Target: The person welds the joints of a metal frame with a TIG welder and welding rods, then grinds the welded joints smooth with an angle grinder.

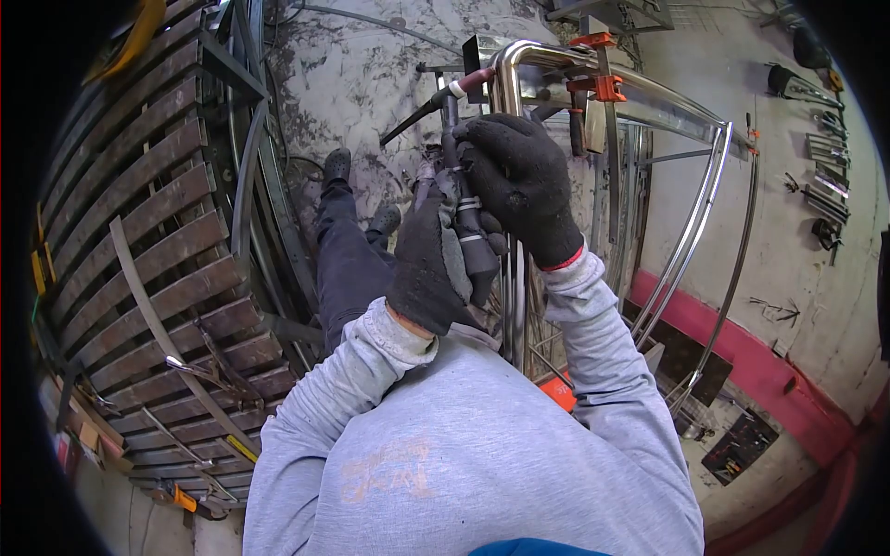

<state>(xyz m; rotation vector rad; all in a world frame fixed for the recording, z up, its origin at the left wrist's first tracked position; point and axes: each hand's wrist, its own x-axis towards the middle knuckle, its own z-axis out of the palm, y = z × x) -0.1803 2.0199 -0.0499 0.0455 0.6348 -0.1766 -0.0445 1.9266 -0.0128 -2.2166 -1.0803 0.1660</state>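
A TIG welding torch (pixel 448 113) stands in front of my chest, its pale cup and reddish nozzle pointing toward the bent end of a shiny metal tube frame (pixel 519 57). Its long black back cap sticks out to the left. My left hand (pixel 428 255), in a dark glove, is wrapped round the torch's lower handle and cable end. From the right, my right hand (pixel 519 171), also gloved, has its fingers curled against the torch's upper handle. The fingertips are partly hidden, but both hands look closed on the torch.
Orange clamps (pixel 598 88) grip the tube frame at its top. A slatted metal rack (pixel 139 287) fills the left side, with loose bars and an angle grinder (pixel 176 496) on it. Tools hang on the right wall. A red box (pixel 559 391) sits beside my right arm.
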